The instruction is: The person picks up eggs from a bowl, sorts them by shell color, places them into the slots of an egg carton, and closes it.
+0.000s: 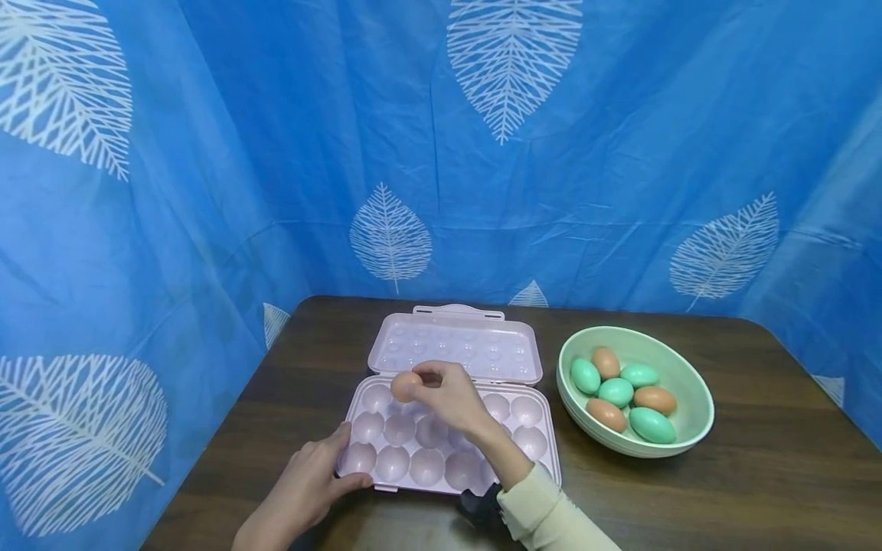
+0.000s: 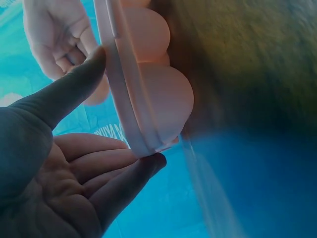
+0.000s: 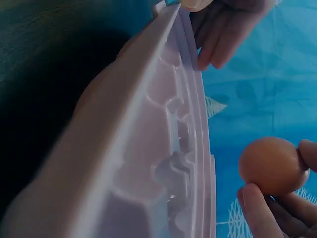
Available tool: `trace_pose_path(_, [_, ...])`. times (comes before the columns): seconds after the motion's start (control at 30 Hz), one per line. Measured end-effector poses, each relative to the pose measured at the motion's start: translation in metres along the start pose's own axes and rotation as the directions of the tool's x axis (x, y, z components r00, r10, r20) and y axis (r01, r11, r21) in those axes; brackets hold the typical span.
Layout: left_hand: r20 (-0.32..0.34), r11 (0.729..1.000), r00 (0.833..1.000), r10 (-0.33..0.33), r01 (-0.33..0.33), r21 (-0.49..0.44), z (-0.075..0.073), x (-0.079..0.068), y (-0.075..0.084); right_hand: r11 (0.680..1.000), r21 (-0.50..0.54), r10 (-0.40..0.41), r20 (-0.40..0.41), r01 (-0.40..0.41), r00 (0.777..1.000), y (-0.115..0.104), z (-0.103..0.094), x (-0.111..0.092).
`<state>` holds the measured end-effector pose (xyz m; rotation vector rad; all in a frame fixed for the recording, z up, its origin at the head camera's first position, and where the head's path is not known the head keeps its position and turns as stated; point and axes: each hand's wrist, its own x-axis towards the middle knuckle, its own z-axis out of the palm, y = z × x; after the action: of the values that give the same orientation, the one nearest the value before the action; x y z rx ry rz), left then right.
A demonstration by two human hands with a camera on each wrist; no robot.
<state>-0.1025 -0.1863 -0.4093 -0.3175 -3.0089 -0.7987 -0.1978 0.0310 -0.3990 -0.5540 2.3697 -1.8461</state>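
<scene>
A pale pink egg carton point(image 1: 427, 465) lies with its lid point(image 1: 455, 348) folded back, and the round cups that show hold no eggs. Above its far left cups, my right hand point(image 1: 448, 394) pinches a brown egg point(image 1: 405, 386) between thumb and fingers. The right wrist view shows that egg point(image 3: 273, 166) clear of the carton's rim. My left hand point(image 1: 310, 478) holds the carton's near left corner. In the left wrist view, the thumb lies on the rim and a finger touches the lower corner of the carton point(image 2: 163, 104).
To the carton's right stands a light green bowl point(image 1: 696, 405) with several brown and green eggs point(image 1: 651, 425) in it. Everything rests on a dark wooden table point(image 1: 779, 459). A blue curtain point(image 1: 606, 191) with white leaf prints hangs behind and at the sides.
</scene>
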Motion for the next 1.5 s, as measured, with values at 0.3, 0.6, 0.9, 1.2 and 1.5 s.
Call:
trace_pose_path(0.3, [-0.014, 1.0, 1.0, 0.008, -0.008, -0.014, -0.001, 0.0, -0.002, 0.983, -0.177, -0.024, 0.096, 0.041, 0.995, -0.016, 0.019, 0.017])
trace_pose_path(0.6, [-0.006, 1.0, 1.0, -0.006, 0.006, -0.024, 0.0, 0.0, -0.002, 0.943, -0.334, 0.038, 0.154, 0.016, 0.987, -0.008, 0.038, 0.036])
trace_pose_path(0.9, [-0.013, 1.0, 1.0, 0.002, -0.003, -0.028, 0.0, 0.0, -0.003, 0.889, -0.456, 0.067, 0.188, 0.027, 0.98, -0.002, 0.045, 0.046])
trace_pose_path(1.2, [0.0, 0.999, 1.0, -0.015, 0.015, -0.04, 0.0, 0.001, -0.003, 0.917, -0.398, 0.051, 0.186, 0.028, 0.981, 0.001, 0.047, 0.049])
trace_pose_path(1.5, [0.015, 0.999, 0.999, -0.029, 0.03, -0.039, -0.001, 0.002, -0.003, 0.95, -0.313, 0.081, 0.194, -0.016, 0.978, 0.007, 0.044, 0.05])
